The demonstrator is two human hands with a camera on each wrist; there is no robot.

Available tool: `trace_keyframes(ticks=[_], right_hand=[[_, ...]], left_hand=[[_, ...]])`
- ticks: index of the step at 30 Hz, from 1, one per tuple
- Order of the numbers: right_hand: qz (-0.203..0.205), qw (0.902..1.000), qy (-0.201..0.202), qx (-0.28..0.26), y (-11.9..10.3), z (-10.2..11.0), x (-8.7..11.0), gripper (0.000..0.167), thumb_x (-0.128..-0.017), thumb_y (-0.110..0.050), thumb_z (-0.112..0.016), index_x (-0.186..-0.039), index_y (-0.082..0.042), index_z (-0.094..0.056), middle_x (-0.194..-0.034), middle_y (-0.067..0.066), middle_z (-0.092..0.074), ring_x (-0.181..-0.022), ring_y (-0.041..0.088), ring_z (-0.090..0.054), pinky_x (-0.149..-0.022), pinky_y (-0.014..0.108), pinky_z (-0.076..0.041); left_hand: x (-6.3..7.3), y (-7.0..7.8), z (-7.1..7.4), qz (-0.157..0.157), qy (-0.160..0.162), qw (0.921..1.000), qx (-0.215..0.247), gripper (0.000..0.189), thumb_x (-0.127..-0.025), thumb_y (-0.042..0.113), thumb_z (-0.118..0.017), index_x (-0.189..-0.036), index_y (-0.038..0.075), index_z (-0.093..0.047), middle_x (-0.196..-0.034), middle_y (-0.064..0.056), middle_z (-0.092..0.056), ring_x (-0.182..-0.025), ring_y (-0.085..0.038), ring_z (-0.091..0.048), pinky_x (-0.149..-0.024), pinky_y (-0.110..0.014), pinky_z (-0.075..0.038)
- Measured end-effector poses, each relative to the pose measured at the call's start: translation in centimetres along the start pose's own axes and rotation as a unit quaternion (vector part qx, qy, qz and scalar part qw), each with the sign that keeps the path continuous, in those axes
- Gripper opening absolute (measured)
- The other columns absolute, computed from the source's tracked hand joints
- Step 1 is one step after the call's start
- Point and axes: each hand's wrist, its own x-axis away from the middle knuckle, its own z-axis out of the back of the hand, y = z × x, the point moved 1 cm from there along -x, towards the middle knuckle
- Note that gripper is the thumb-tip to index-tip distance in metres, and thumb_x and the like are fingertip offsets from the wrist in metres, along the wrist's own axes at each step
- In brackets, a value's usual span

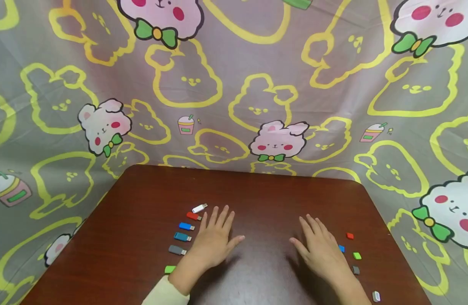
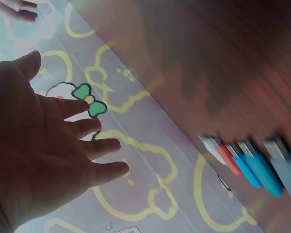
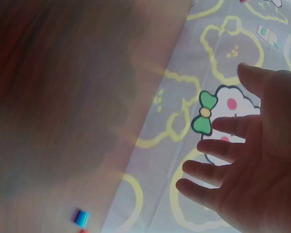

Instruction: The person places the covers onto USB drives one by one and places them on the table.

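USB sticks (image 1: 182,237) lay in a slanting row at lower left of centre in the head view: white (image 1: 199,208) at the top, then red, blue, teal and grey, with a green one (image 1: 170,269) lowest and partly hidden by the left forearm. Metal plugs showed bare on the upper five; the green one's plug end could not be seen. Small coloured pieces, apparently caps (image 1: 350,236), were scattered at the lower right of the same frame, the blue one (image 1: 341,249) partly covered by the right hand (image 1: 319,250). The work appeared to stand at a pause between handlings, with no stick seen joined to a cap. Matching a pair, as judged from this layout, would call for the left hand (image 1: 212,241) to pinch a stick by its body and the right to pick out the cap of like colour, then for plug and opening to be lined up. Both hands were fully extended, fingers straight and somewhat spread, thumbs apart, and neither held anything. Shadows on the brown table (image 1: 257,190) suggested that both were raised; the left wrist view showed its fingers apart from the sticks.
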Motion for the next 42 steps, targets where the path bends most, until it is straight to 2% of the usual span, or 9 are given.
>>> trace_keyframes(ticks=[5,11,18,21,24,28,33,39,42], right_hand=[[0.006,0.9999,0.015,0.002,1.2,0.5,1.0,0.063,-0.095,-0.033,-0.07,-0.143,0.001,-0.051,-0.148,0.027,-0.046,-0.134,0.05,-0.042,-0.1,0.069,-0.039],[0.009,0.9993,0.035,0.002,2.9,1.2,2.4,0.055,-0.09,-0.025,-0.074,-0.135,0.003,-0.057,-0.142,0.028,-0.05,-0.129,0.05,-0.045,-0.098,0.066,-0.041],[-0.005,0.9996,0.027,0.0,4.7,1.6,3.8,0.05,-0.087,-0.019,-0.076,-0.129,0.004,-0.06,-0.132,0.025,-0.055,-0.121,0.048,-0.05,-0.094,0.062,-0.045],[-0.02,0.9998,0.005,0.001,5.5,1.8,4.1,0.049,-0.087,-0.019,-0.076,-0.127,0.004,-0.061,-0.126,0.021,-0.059,-0.117,0.045,-0.052,-0.09,0.06,-0.047],[-0.04,0.9986,-0.034,0.0,6.4,1.9,4.3,0.047,-0.088,-0.019,-0.075,-0.126,0.004,-0.061,-0.122,0.019,-0.06,-0.114,0.045,-0.054,-0.089,0.06,-0.048],[-0.066,0.9939,-0.089,-0.002,7.6,2.2,4.4,0.047,-0.091,-0.022,-0.072,-0.127,0.005,-0.059,-0.122,0.021,-0.059,-0.113,0.047,-0.054,-0.088,0.06,-0.048],[-0.087,0.9878,-0.129,0.005,9.1,2.5,4.7,0.045,-0.091,-0.022,-0.072,-0.123,0.007,-0.059,-0.119,0.022,-0.058,-0.109,0.048,-0.054,-0.087,0.06,-0.049],[-0.128,0.9718,-0.198,0.015,11.6,2.3,5.3,0.047,-0.089,-0.022,-0.075,-0.121,0.009,-0.059,-0.111,0.017,-0.06,-0.104,0.046,-0.056,-0.084,0.057,-0.049],[-0.15,0.9583,-0.242,0.014,12.9,2.1,5.6,0.047,-0.089,-0.022,-0.075,-0.117,0.011,-0.058,-0.107,0.017,-0.06,-0.1,0.044,-0.058,-0.084,0.056,-0.05]], left_hand=[[0.2,-1.6,0.7,0.0,0.01,0.9999,0.0,0.071,-0.103,0.057,-0.044,-0.154,0.009,-0.041,-0.162,-0.015,-0.034,-0.15,-0.041,-0.027,-0.118,-0.064,-0.019],[0.2,-3.8,1.6,0.002,0.027,0.9995,-0.016,0.065,-0.102,0.048,-0.053,-0.149,0.004,-0.046,-0.157,-0.017,-0.041,-0.145,-0.04,-0.036,-0.116,-0.062,-0.026],[-0.4,-6.3,2.4,0.013,0.027,0.9987,-0.041,0.06,-0.1,0.04,-0.061,-0.143,0.0,-0.051,-0.146,-0.019,-0.051,-0.137,-0.039,-0.046,-0.113,-0.058,-0.034],[-1.0,-7.3,2.5,0.018,0.028,0.9984,-0.045,0.056,-0.099,0.038,-0.064,-0.139,0.0,-0.054,-0.138,-0.018,-0.057,-0.13,-0.038,-0.051,-0.108,-0.055,-0.04],[-1.6,-8.1,2.6,0.024,0.028,0.9985,-0.04,0.052,-0.097,0.035,-0.066,-0.135,0.001,-0.056,-0.131,-0.016,-0.06,-0.123,-0.036,-0.055,-0.1,-0.054,-0.046],[-2.5,-9.0,2.4,0.028,0.021,0.999,-0.027,0.049,-0.097,0.032,-0.067,-0.134,0.002,-0.058,-0.128,-0.015,-0.061,-0.118,-0.035,-0.057,-0.094,-0.053,-0.049],[-3.6,-9.9,2.3,0.019,0.008,0.9993,-0.033,0.045,-0.096,0.031,-0.068,-0.132,0.004,-0.061,-0.129,-0.014,-0.062,-0.119,-0.034,-0.057,-0.092,-0.053,-0.05],[-4.9,-10.6,2.2,0.018,-0.023,0.998,-0.055,0.043,-0.096,0.032,-0.069,-0.129,0.004,-0.064,-0.124,-0.013,-0.064,-0.113,-0.032,-0.06,-0.088,-0.05,-0.052],[-5.4,-10.8,2.1,0.018,-0.033,0.9975,-0.06,0.041,-0.095,0.031,-0.07,-0.126,0.004,-0.065,-0.12,-0.013,-0.065,-0.109,-0.032,-0.061,-0.086,-0.049,-0.053]])
